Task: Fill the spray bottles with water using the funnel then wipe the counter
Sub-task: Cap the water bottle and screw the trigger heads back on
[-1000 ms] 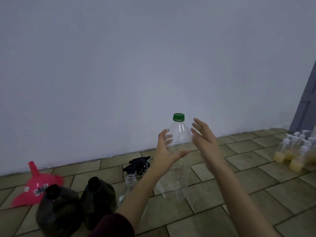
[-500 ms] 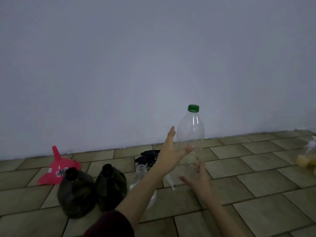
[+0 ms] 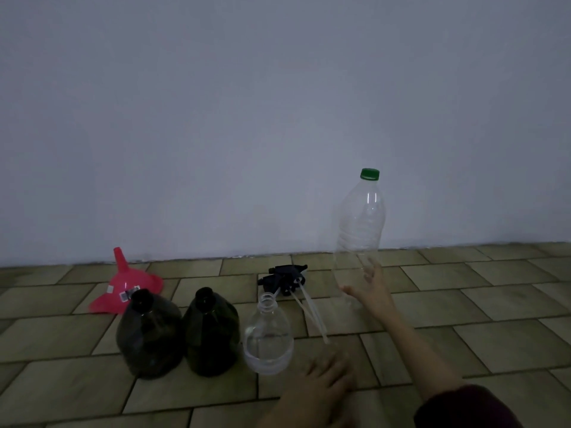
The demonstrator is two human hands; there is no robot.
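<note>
A tall clear plastic bottle with a green cap stands slightly tilted on the tiled surface. My right hand grips its lower part, fingers wrapped behind it. My left hand is low in the view, blurred, fingers apart and holding nothing. A pink funnel lies upside down at the left by the wall. Two dark open bottles and a small clear open bottle with a little water stand in a row. Black spray heads with white tubes lie behind them.
A plain pale wall closes the far side of the brown tiled surface. The tiles right of the tall bottle show nothing on them. The light is dim.
The view swung left. My left hand let go of the tall bottle's upper part and dropped low. My right hand stayed at the bottle's base.
</note>
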